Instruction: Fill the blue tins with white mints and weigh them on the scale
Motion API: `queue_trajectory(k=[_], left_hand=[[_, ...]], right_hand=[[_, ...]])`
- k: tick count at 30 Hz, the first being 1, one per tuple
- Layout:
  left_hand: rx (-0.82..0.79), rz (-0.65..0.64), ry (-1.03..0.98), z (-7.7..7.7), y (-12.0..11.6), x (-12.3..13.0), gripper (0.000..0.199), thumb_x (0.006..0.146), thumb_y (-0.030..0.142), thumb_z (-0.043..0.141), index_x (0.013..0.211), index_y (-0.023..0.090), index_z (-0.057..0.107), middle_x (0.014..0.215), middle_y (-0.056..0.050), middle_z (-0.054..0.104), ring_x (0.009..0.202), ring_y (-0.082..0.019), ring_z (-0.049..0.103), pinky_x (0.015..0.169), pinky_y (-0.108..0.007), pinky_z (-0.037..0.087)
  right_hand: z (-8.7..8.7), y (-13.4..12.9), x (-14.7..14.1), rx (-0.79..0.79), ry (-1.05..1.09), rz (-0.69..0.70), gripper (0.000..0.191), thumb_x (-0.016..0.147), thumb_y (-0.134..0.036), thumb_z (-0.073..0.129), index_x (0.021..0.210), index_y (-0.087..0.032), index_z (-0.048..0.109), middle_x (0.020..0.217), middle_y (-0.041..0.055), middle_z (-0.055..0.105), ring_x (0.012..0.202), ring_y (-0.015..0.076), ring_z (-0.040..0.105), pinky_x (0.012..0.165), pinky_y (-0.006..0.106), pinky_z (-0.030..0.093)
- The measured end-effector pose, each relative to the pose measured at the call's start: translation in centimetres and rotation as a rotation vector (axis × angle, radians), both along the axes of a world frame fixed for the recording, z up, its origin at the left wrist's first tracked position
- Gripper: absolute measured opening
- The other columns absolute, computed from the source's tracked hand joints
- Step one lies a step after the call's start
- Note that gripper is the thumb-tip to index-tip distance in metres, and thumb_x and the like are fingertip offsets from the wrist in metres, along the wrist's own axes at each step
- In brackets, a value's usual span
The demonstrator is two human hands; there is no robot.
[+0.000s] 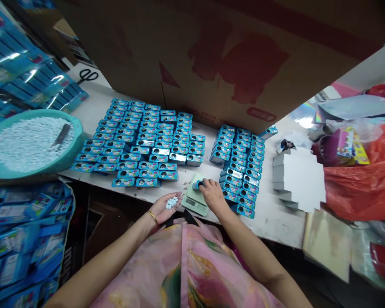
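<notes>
My left hand [167,206] is cupped palm up and holds a small heap of pale tablets [172,202]. To its right lies a small light-green digital scale [195,201] at the table's front edge. On the scale's platform is a little blue box [198,185], partly covered by my right hand [211,192], whose fingers are closed around it. Rows of similar blue boxes [157,139], with dark round holes on top, stand beyond the scale to the left. Another block of these blue boxes [240,169] stands close by on the right.
A turquoise basin [77,132] full of pale tablets, with a dark flat scoop [61,134] in it, sits at left. Below it is a container of blue boxes [25,231]. A large cardboard carton [179,55] blocks the back. Scissors [88,75] and white card [300,177] lie on the table.
</notes>
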State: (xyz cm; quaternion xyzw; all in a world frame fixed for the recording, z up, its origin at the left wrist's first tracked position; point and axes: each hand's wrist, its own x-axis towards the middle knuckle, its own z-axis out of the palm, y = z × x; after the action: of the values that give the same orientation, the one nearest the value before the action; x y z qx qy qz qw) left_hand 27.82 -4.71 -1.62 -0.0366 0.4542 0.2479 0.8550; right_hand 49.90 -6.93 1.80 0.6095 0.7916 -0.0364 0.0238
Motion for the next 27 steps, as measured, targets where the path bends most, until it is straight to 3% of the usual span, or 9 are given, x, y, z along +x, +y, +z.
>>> queue_trajectory(k=[3, 5, 8, 11, 16, 27], left_hand=[[-0.013, 0.012, -0.030, 0.4, 0.1, 0.7, 0.016, 0.078, 0.010, 0.047, 0.088, 0.005, 0.059, 0.077, -0.013, 0.065, 0.071, -0.017, 0.063, 0.064, -0.025, 0.052], [-0.028, 0.015, -0.069, 0.3, -0.1, 1.0, 0.016, 0.080, 0.011, 0.045, 0.087, 0.005, 0.059, 0.078, -0.013, 0.065, 0.076, -0.018, 0.063, 0.069, -0.030, 0.052], [-0.064, -0.027, -0.140, -0.1, -0.8, 1.1, 0.016, 0.081, 0.014, 0.044, 0.081, 0.007, 0.058, 0.070, -0.009, 0.065, 0.067, -0.017, 0.063, 0.066, -0.029, 0.052], [-0.097, -0.075, -0.140, -0.7, -1.7, 0.8, 0.015, 0.080, 0.015, 0.045, 0.076, 0.007, 0.058, 0.064, -0.007, 0.064, 0.060, -0.015, 0.062, 0.062, -0.027, 0.051], [-0.140, -0.102, -0.099, -1.0, -2.8, -0.4, 0.017, 0.081, 0.013, 0.043, 0.076, 0.008, 0.058, 0.065, -0.007, 0.064, 0.061, -0.015, 0.062, 0.064, -0.027, 0.051], [-0.183, -0.208, -0.052, -0.9, -4.0, -1.6, 0.017, 0.077, 0.009, 0.043, 0.075, 0.008, 0.060, 0.065, -0.008, 0.065, 0.066, -0.018, 0.063, 0.064, -0.029, 0.051]], right_hand=[[0.0, -0.9, -1.3, 0.056, 0.086, -0.025, 0.023, 0.084, -0.022, 0.045, 0.106, -0.021, 0.053, 0.117, 0.0083, 0.047, 0.100, 0.0221, 0.040, 0.084, 0.038, 0.033], [0.4, -1.6, -2.7, 0.062, 0.175, 0.031, 0.028, 0.086, -0.026, 0.042, 0.112, -0.020, 0.049, 0.117, 0.0093, 0.048, 0.100, 0.0217, 0.041, 0.084, 0.037, 0.035], [0.6, -2.6, -5.5, -0.056, 0.263, 0.155, 0.027, 0.087, -0.024, 0.039, 0.110, -0.017, 0.050, 0.104, 0.0087, 0.053, 0.091, 0.0187, 0.046, 0.077, 0.031, 0.040], [0.1, -3.0, -7.6, -0.226, 0.284, 0.183, 0.024, 0.085, -0.022, 0.041, 0.106, -0.016, 0.051, 0.097, 0.0072, 0.054, 0.087, 0.0178, 0.048, 0.072, 0.028, 0.043], [-0.6, -3.1, -8.3, -0.391, 0.308, 0.236, 0.022, 0.085, -0.019, 0.039, 0.102, -0.017, 0.052, 0.101, 0.0080, 0.052, 0.089, 0.0174, 0.050, 0.065, 0.026, 0.045], [-2.0, -4.1, -9.2, -0.396, 0.342, 0.290, 0.020, 0.084, -0.023, 0.043, 0.100, -0.014, 0.052, 0.091, 0.0077, 0.055, 0.080, 0.0180, 0.055, 0.062, 0.027, 0.046]])
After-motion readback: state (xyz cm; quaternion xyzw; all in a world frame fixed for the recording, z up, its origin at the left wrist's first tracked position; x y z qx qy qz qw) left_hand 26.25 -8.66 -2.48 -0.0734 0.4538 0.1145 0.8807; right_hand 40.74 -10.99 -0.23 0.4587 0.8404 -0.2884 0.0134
